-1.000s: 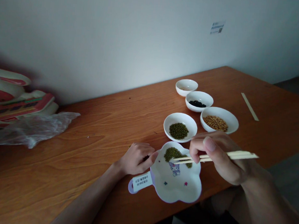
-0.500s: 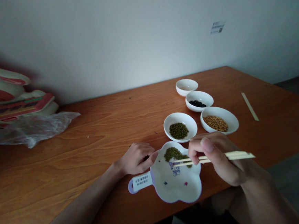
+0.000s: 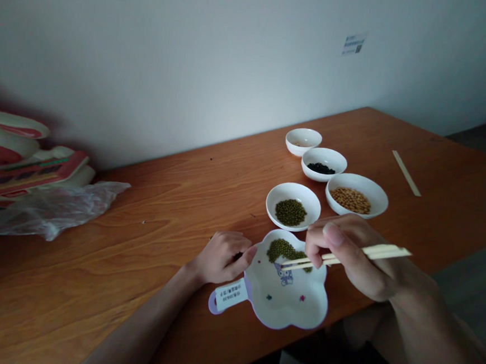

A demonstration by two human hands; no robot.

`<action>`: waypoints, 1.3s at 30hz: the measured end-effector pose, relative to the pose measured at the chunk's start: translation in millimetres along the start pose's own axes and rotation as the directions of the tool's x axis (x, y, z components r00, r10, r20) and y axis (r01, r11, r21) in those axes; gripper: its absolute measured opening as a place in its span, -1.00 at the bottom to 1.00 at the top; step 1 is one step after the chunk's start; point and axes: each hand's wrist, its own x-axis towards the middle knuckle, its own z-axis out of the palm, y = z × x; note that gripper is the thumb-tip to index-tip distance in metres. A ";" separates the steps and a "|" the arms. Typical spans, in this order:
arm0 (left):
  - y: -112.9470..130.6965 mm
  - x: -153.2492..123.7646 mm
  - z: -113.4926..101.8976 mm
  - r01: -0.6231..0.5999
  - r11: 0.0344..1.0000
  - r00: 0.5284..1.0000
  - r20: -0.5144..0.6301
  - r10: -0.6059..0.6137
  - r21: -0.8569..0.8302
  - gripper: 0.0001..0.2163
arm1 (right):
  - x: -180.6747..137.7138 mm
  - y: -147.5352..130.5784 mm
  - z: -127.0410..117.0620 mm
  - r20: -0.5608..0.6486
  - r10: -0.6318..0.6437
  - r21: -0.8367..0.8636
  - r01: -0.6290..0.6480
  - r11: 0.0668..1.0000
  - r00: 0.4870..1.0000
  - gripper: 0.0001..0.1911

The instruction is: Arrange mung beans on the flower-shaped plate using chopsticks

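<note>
A white flower-shaped plate [image 3: 296, 307] with a cartoon print and a labelled handle lies at the table's near edge, with a heap of green beans [image 3: 282, 249] at its far side. My right hand [image 3: 353, 252] is closed on a pair of wooden chopsticks [image 3: 383, 252] whose tips reach into the green beans. My left hand [image 3: 222, 256] rests curled on the table, its thumb against the plate's left rim. Just beyond stands a white bowl of green beans [image 3: 292, 207].
Three more white bowls stand behind: yellow beans [image 3: 356, 194], black beans [image 3: 323, 163], and a nearly bare one [image 3: 303, 141]. A chopstick wrapper [image 3: 406, 172] lies far right. A crumpled plastic bag [image 3: 53, 206] and coloured packages [image 3: 15, 158] sit at the left by the wall.
My right hand with the chopsticks has shifted slightly left, the tips staying in the green beans on the plate. My left hand has not moved.
</note>
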 end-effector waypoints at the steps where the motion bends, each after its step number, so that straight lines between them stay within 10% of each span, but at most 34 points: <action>1: -0.1 0.0 0.1 0.000 1.000 1.000 -0.001 0.000 0.002 -0.64 | 0.1 -0.5 -0.5 0.002 -0.007 0.005 0.007 1.000 1.000 -0.35; 9: -1.1 -1.3 1.1 0.000 1.000 1.000 0.003 0.000 0.000 -0.64 | -6.0 0.5 -16.9 -0.151 -0.039 0.070 0.050 0.996 0.988 -0.26; 17: -0.9 0.1 0.2 -0.001 1.000 1.000 0.015 0.001 -0.024 -0.65 | -0.6 5.8 -24.7 -0.556 0.055 0.033 -0.044 0.998 0.830 -0.19; 27: 0.2 0.8 -1.1 0.005 0.999 1.000 0.020 -0.004 -0.049 -0.68 | -15.1 5.4 -24.5 -0.216 0.005 0.044 0.005 0.999 0.976 -0.26; 39: 0.3 -0.2 -0.2 0.012 1.000 1.000 0.022 -0.012 -0.015 -0.66 | -1.4 1.1 -10.6 -0.110 -0.047 -0.207 0.023 0.978 0.993 -0.55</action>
